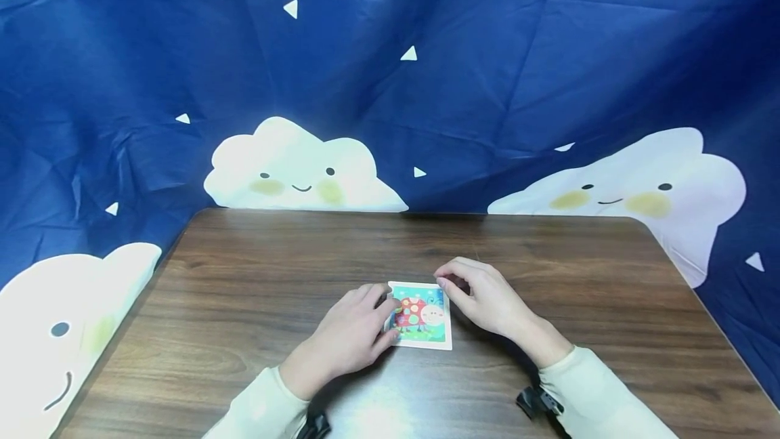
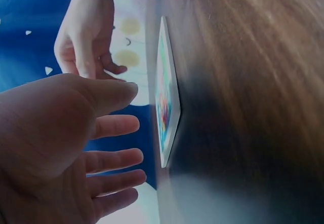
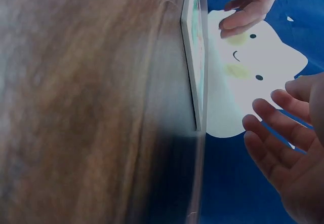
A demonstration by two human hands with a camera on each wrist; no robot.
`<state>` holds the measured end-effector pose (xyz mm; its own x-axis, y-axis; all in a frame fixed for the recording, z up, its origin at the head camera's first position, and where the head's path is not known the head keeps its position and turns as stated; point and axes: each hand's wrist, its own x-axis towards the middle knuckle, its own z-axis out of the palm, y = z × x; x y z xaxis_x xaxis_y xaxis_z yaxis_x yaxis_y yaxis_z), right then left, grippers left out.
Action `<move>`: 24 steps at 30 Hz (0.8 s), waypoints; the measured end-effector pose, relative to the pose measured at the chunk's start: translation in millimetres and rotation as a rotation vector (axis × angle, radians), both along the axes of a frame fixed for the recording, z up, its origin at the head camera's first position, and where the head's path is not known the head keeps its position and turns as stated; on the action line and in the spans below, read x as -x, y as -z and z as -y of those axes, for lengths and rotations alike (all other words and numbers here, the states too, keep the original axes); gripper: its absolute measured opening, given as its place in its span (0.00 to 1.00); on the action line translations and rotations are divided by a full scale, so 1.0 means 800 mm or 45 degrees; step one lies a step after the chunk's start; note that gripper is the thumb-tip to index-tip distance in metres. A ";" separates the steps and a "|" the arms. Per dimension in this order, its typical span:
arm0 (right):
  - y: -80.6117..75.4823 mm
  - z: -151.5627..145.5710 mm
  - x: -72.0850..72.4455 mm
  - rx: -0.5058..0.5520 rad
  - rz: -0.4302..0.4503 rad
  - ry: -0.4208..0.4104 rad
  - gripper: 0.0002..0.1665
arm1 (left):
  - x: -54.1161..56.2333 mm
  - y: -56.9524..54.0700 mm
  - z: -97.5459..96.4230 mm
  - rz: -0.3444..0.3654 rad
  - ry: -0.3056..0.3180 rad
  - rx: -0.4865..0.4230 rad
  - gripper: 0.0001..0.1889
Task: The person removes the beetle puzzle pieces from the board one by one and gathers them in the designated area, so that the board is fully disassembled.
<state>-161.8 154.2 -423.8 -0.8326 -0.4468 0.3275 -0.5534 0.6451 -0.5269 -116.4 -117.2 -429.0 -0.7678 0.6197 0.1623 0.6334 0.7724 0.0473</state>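
A small square picture board [image 1: 430, 320] lies flat on the wooden table, showing a red spotted ladybug on a teal and green ground inside a white border. From the left, my left hand [image 1: 350, 330] reaches over its left side and hides part of it. In the left wrist view the fingers are extended and parted, with a gap between them and the board [image 2: 165, 100]. My right hand [image 1: 487, 298] hovers at the upper right corner, fingers loosely bent. The right wrist view shows nothing in that hand, and the thick edge of the board [image 3: 188, 41] beside it.
The brown wood-grain table [image 1: 244, 276] has rounded far corners. Behind it hangs a blue cloth [image 1: 463, 100] printed with smiling clouds and small white triangles. A black strap device [image 1: 539, 402] sits at the right wrist, and another at the left.
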 end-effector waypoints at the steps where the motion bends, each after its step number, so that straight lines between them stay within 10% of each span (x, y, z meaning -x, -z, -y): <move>1: 0.001 0.000 0.001 -0.003 -0.001 -0.011 0.09 | 0.000 0.001 -0.001 0.000 0.003 0.001 0.21; 13: 0.009 0.000 0.020 0.005 0.078 -0.095 0.09 | -0.002 0.001 -0.017 0.211 -0.076 0.124 0.31; 24: 0.009 0.003 0.038 0.002 0.237 -0.155 0.09 | 0.005 0.009 -0.020 0.200 -0.099 0.173 0.31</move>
<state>-192.5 151.6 -431.2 -0.8186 -0.5473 0.1740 -0.5203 0.5785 -0.6282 -120.3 -101.0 -435.8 -0.8234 0.5658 -0.0436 0.5649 0.8245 0.0328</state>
